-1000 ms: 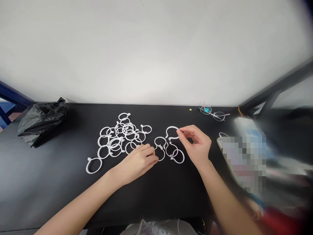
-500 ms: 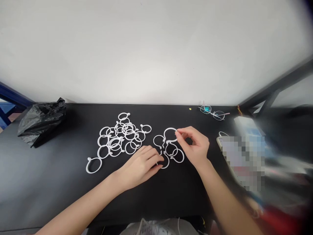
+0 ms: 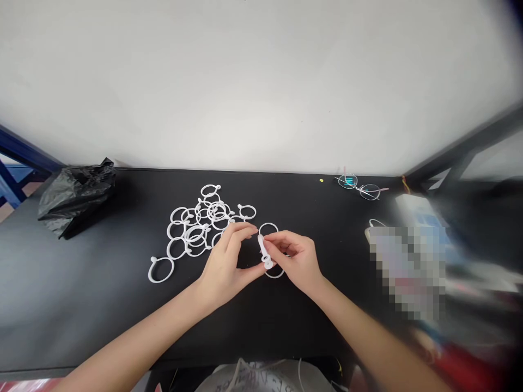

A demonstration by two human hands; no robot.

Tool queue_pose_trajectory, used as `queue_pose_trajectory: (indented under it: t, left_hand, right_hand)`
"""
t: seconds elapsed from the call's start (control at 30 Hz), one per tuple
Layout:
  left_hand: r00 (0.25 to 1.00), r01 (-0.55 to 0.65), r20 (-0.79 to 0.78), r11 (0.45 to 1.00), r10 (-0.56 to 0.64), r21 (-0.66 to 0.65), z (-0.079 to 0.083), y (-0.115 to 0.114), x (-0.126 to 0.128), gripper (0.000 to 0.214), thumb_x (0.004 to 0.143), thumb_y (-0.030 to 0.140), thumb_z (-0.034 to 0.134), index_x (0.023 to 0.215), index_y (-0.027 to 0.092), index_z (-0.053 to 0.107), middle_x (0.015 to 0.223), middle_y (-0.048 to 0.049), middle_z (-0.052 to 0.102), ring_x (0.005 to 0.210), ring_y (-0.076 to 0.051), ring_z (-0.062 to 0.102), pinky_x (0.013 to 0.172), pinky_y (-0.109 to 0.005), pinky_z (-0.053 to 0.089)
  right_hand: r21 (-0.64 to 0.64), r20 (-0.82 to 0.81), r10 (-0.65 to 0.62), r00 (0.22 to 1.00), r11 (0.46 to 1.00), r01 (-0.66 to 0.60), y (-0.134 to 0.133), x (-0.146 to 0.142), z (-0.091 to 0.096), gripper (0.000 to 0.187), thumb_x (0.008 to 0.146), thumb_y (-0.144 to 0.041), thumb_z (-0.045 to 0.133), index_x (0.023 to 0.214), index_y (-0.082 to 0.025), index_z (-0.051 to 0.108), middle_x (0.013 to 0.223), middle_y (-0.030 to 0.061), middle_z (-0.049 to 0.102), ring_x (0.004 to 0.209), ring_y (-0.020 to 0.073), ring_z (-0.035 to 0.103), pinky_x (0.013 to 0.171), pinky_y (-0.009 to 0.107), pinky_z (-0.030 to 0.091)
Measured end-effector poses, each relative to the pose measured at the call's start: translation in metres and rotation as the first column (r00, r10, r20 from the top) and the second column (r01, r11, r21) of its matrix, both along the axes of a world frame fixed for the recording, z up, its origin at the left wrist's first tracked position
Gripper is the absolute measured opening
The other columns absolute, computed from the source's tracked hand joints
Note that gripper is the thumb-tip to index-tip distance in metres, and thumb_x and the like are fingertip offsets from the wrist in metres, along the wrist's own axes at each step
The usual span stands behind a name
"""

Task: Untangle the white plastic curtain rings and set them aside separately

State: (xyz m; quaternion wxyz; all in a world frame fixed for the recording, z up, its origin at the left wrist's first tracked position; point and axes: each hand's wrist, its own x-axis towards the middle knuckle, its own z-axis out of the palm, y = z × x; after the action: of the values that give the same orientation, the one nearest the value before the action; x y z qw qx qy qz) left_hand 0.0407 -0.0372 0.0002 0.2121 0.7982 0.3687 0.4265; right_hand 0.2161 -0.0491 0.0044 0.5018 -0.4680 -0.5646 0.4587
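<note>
My right hand (image 3: pixel 297 260) pinches a white plastic curtain ring (image 3: pixel 262 244) between thumb and fingertips, turned edge-on with its small eyelet end pointing down towards me. Close on its left is my left hand (image 3: pixel 229 256), fingers and thumb spread apart, the thumb tip beside or touching the eyelet end; contact is hard to tell. Under and behind the hands lie a few loose rings, one ring (image 3: pixel 268 224) showing above my fingers and others partly covered. Left of my left hand, several more white rings (image 3: pixel 177 248) lie overlapping in a loose pile.
A crumpled black plastic bag (image 3: pixel 77 197) sits at the left of the black table (image 3: pixel 122 310). Eyeglasses (image 3: pixel 358 187) lie near the wall (image 3: pixel 261 87) at the back right. A phone (image 3: pixel 402 267), blurred out, and smeared items are further right.
My right hand has moved left and down with the ring, turning it edge-on. My left hand has lifted off the loose rings and its fingers have spread beside the held ring.
</note>
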Motion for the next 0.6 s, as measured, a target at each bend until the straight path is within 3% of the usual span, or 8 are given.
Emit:
queue_pose_trajectory:
  t: [0.13, 0.23, 0.3, 0.4, 0.47, 0.6]
  left_hand:
    - [0.997, 0.07, 0.019, 0.996, -0.069, -0.062, 0.001, 0.0, -0.001, 0.036, 0.09, 0.025, 0.067, 0.122, 0.024, 0.051, 0.114, -0.0077, 0.066, 0.102, -0.021, 0.066, 0.088, -0.035, 0.057]
    - [0.997, 0.07, 0.028, 0.993, -0.067, -0.096, 0.004, 0.0, -0.003, 0.036, 0.089, 0.022, 0.068, 0.121, 0.022, 0.053, 0.109, -0.0057, 0.068, 0.097, -0.018, 0.067, 0.086, -0.032, 0.057]
    - [0.998, 0.057, 0.035, 0.992, -0.053, -0.11, 0.005, 0.001, -0.004, 0.037, 0.088, 0.022, 0.069, 0.121, 0.022, 0.054, 0.105, -0.0048, 0.068, 0.094, -0.017, 0.067, 0.086, -0.031, 0.056]
    - [0.998, 0.049, 0.043, 0.993, -0.045, -0.103, 0.007, 0.003, -0.005, 0.036, 0.089, 0.022, 0.068, 0.122, 0.02, 0.054, 0.102, -0.0052, 0.066, 0.092, -0.017, 0.065, 0.086, -0.032, 0.055]
    - [0.998, 0.051, 0.041, 0.993, -0.047, -0.104, 0.009, 0.005, -0.005, 0.035, 0.089, 0.021, 0.068, 0.121, 0.019, 0.056, 0.102, -0.0059, 0.064, 0.09, -0.017, 0.064, 0.084, -0.032, 0.055]
    - [0.998, 0.046, 0.052, 0.992, -0.04, -0.118, 0.013, 0.006, -0.004, 0.032, 0.086, 0.024, 0.071, 0.116, 0.017, 0.059, 0.095, -0.0044, 0.06, 0.083, -0.016, 0.06, 0.078, -0.03, 0.053]
  right_hand:
    - [-0.005, 0.004, 0.03, 1.0, 1.0, -0.03, 0.0, -0.002, 0.0, 0.011, 0.087, -0.03, 0.068, 0.088, -0.02, 0.073, 0.07, 0.002, 0.073, 0.065, 0.0173, 0.073, 0.058, 0.027, 0.063]
    - [0.129, 0.063, -0.056, 0.996, 0.99, 0.048, 0.001, 0.003, 0.0, 0.008, 0.087, -0.022, 0.067, 0.092, -0.02, 0.073, 0.076, 0.003, 0.074, 0.066, 0.0162, 0.072, 0.061, 0.028, 0.062]
    - [0.301, 0.094, -0.105, 0.99, 0.951, 0.072, 0.001, 0.006, 0.001, 0.018, 0.087, -0.015, 0.065, 0.102, -0.022, 0.072, 0.082, 0.0039, 0.074, 0.068, 0.0156, 0.071, 0.064, 0.029, 0.062]
    - [0.538, 0.156, -0.093, 0.983, 0.843, -0.005, 0.001, 0.008, 0.005, 0.034, 0.084, -0.009, 0.067, 0.114, -0.024, 0.069, 0.089, 0.0056, 0.074, 0.07, 0.0165, 0.068, 0.06, 0.03, 0.061]
    - [0.608, 0.195, -0.099, 0.976, 0.793, -0.041, 0.0, 0.007, 0.007, 0.038, 0.082, -0.006, 0.068, 0.115, -0.024, 0.069, 0.09, 0.0065, 0.073, 0.07, 0.0167, 0.067, 0.056, 0.029, 0.059]
    - [0.644, 0.201, -0.156, 0.967, 0.765, -0.01, 0.0, 0.005, 0.006, 0.041, 0.084, -0.001, 0.065, 0.118, -0.024, 0.07, 0.085, 0.0058, 0.072, 0.068, 0.0163, 0.066, 0.055, 0.03, 0.059]
